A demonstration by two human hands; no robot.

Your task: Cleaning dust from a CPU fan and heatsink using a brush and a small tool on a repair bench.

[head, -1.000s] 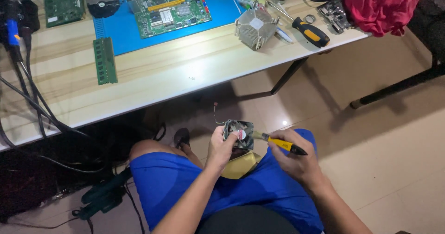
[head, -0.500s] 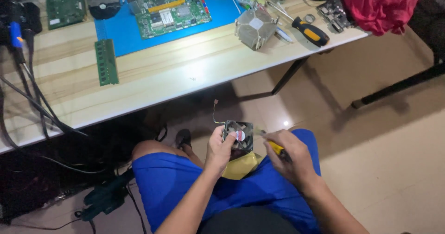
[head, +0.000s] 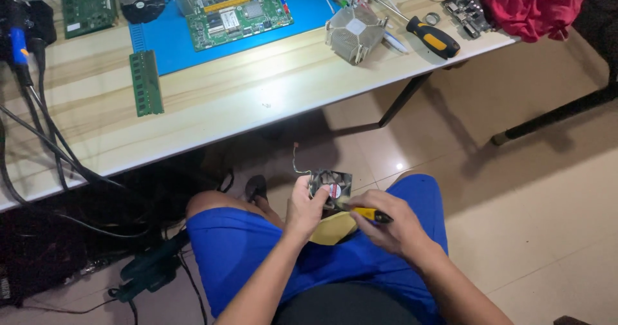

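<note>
Left hand (head: 306, 204) is clamped on a small black cooling fan (head: 331, 185) above the lap, thumb on its face, steadying it so its hub faces up. Right hand (head: 393, 225), fingers closed round a yellow-handled screwdriver (head: 368, 214), brings the tip to the fan. On the bench (head: 270, 100) above lie a memory stick (head: 145, 82), a motherboard (head: 235, 6) on a blue mat, a heatsink (head: 354, 32) and another screwdriver (head: 432, 37). Nothing blocks the hands.

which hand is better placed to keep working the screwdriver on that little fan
Right, probably. The right hand already grips the yellow-handled screwdriver with its tip at the small black fan. The left hand is wrapped around the fan's edge, steadying it over the lap.
</note>
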